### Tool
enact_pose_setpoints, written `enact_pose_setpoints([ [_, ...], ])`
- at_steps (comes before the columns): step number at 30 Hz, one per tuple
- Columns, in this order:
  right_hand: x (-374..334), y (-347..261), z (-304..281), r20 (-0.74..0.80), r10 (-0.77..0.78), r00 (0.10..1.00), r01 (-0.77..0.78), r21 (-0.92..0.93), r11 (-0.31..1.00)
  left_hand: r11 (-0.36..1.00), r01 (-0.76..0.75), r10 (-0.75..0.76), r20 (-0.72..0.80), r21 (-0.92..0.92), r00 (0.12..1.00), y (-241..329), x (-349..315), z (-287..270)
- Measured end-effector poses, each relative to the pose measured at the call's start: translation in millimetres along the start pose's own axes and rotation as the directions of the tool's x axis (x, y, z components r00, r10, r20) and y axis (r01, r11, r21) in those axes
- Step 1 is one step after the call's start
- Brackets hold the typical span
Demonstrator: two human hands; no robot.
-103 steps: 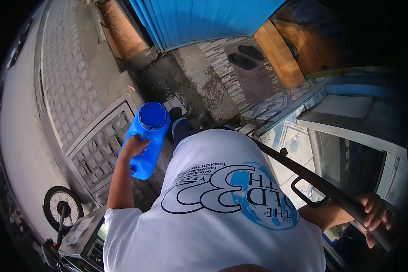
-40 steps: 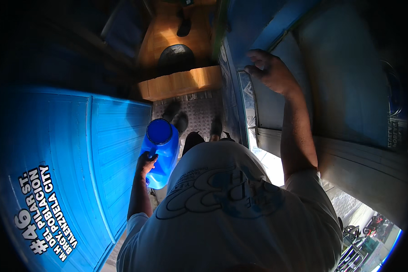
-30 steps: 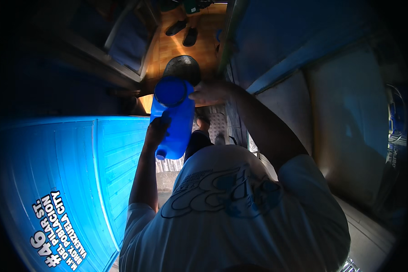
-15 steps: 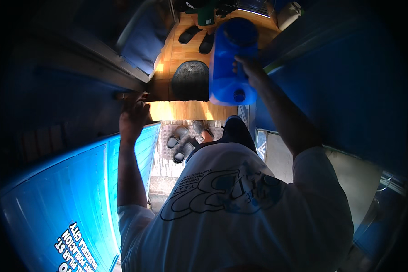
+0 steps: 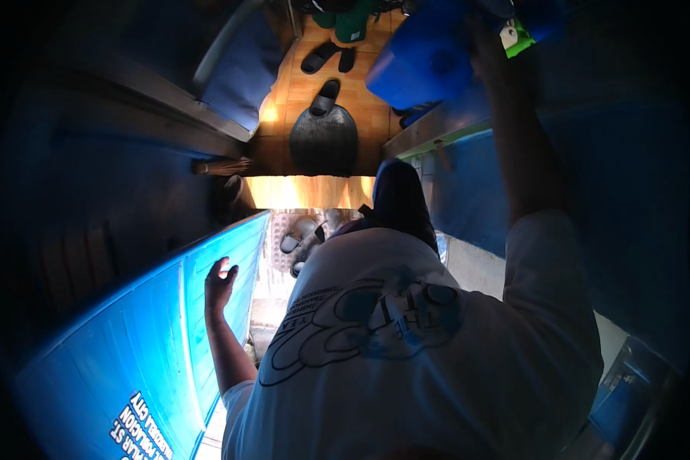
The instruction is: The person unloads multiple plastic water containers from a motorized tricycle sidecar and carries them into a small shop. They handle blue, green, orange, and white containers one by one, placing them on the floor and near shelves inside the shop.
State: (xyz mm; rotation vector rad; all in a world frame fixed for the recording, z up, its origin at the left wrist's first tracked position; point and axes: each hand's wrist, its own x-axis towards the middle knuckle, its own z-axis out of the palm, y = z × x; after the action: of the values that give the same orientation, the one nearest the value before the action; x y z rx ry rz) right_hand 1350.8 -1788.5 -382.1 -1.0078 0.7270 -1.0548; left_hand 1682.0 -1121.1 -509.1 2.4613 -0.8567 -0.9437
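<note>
A blue plastic jug [image 5: 414, 65] hangs tilted at the upper right, over the wooden floor. My right hand [image 5: 483, 42] is at its right side, gripping it; the fingers are dark and partly lost against the jug. That arm reaches far forward. My left hand [image 5: 221, 282] is raised beside a bright blue panel [image 5: 153, 322], its fingers loosely curved and apart with nothing in them. My leg in dark trousers [image 5: 402, 192] is lifted at the edge of the wooden step [image 5: 314, 192].
A dark rounded mat [image 5: 323, 146] lies past the step, with a black slipper [image 5: 326, 98] at its far edge. More slippers [image 5: 320, 57] lie beyond. Sandals [image 5: 303, 234] sit on the lower ground. A bundle of thin sticks [image 5: 222, 166] is at the left doorway side.
The jug has moved forward and to the right with my right hand. My left hand has come away from the left doorway side and dropped back toward me. My body has shifted forward.
</note>
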Motion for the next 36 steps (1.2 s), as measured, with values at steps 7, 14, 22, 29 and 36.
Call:
enact_pose_setpoints([
  [7, 27.4, 10.7, -9.3, -0.085, -0.039, 0.996, 0.027, -0.137, 0.990, 0.987, 0.128, -0.123, 0.058, -0.099, 0.991, -43.2, -1.7, 13.8],
  [14, 154.3, 57.5, -82.9, 0.264, -0.027, 0.964, 0.186, -0.602, 0.777, 0.867, 0.381, -0.414, -0.039, -0.321, 0.909, -122.8, -17.7, 51.2],
  [22, 301.1, 165.7, -149.7, -0.636, 0.187, 0.749, -0.265, -0.029, 0.964, 0.329, 0.780, -0.734, 0.375, -0.533, 0.566, -64.9, -13.7, 110.7],
  [29, 336.7, 185.2, -227.9, -0.686, 0.324, 0.651, -0.443, 0.002, 0.896, 0.473, 0.815, -0.753, 0.326, -0.334, 0.571, 42.4, 94.5, 50.2],
  [36, 341.7, 182.0, -254.6, -0.751, 0.363, 0.552, -0.562, -0.012, 0.827, 0.630, 0.749, -0.701, 0.266, -0.204, 0.662, 120.9, 209.4, 8.1],
])
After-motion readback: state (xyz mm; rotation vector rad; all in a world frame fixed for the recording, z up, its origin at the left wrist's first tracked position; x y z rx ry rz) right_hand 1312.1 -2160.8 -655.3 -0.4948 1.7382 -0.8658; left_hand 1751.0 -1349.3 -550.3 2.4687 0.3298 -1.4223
